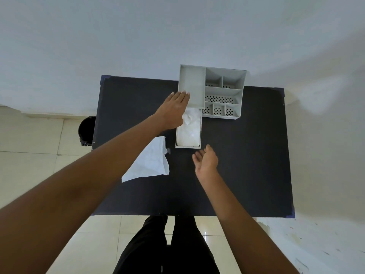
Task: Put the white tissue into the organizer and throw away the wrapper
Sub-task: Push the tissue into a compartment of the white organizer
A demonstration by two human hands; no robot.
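Observation:
A grey organizer point(223, 89) stands at the far middle of the black table point(246, 165). Its drawer point(187, 146) is pulled out toward me, and the white tissue point(190, 131) lies inside it. My left hand point(173, 109) rests flat with its fingers on the organizer's left wall, above the drawer's far left corner, holding nothing. My right hand point(206, 161) hovers palm-up and open just in front of the drawer, empty. The white wrapper point(148, 165) lies flat on the table left of the drawer, partly under my left forearm.
A black bin point(86, 131) stands on the tiled floor beside the table's left edge. A white wall runs behind the table and along the right. My legs in black trousers point(167, 246) are at the table's near edge.

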